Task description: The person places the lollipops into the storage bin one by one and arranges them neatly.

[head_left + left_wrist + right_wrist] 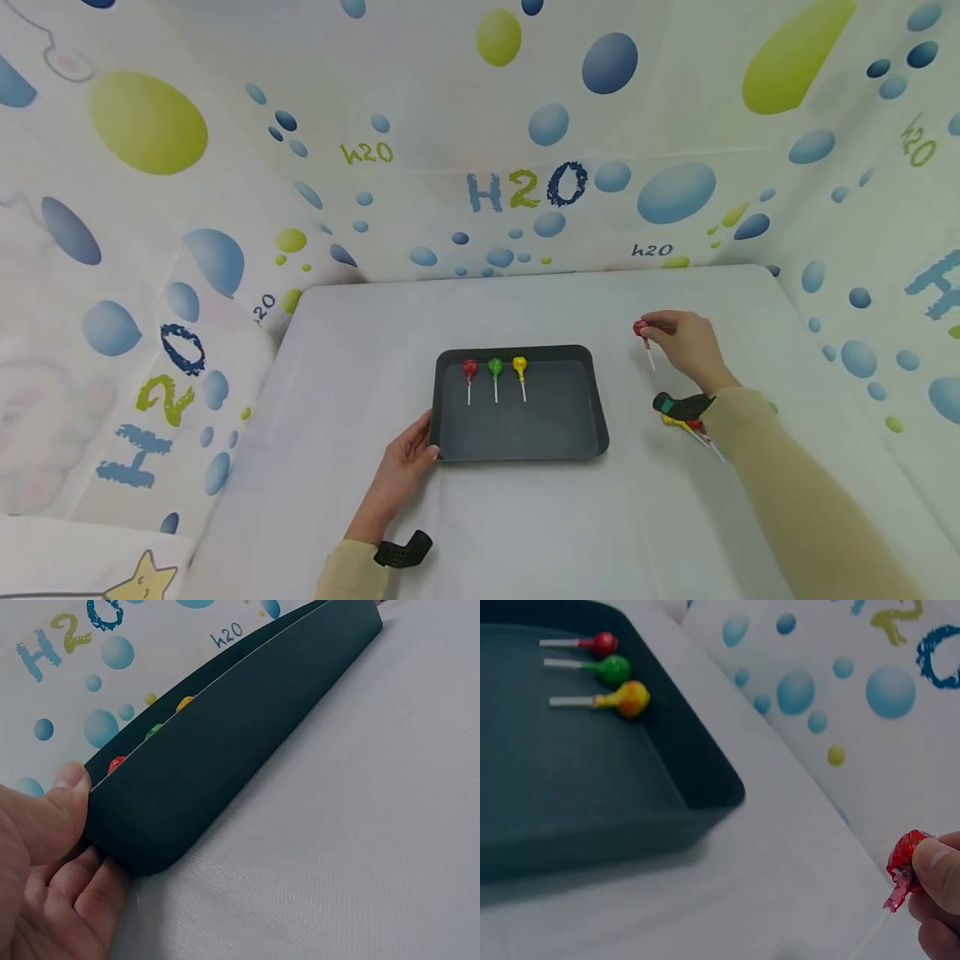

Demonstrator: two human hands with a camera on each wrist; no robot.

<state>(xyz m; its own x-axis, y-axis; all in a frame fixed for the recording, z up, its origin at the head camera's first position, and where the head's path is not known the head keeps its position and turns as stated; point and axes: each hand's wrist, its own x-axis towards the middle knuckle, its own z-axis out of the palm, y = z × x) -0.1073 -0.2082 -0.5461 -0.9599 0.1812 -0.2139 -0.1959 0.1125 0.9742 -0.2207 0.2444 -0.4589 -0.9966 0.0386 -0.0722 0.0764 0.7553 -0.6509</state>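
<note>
My right hand (686, 342) pinches a red lollipop (905, 862) by its wrapped head, the white stick pointing down, to the right of a dark grey tray (525, 446). The left hand (401, 467) grips that tray at its near left corner; the thumb lies on the rim and the fingers bend against the wall. Inside the tray, toward its far side, a red lollipop (469, 367), a green lollipop (495, 367) and a yellow lollipop (520, 365) lie in a row, sticks toward me.
Below the right wrist a small pile of lollipops (678, 423) lies on the white table cover (360, 350), partly hidden by the sleeve. A patterned curtain (450, 100) with blue and green drops stands behind the table and along both sides.
</note>
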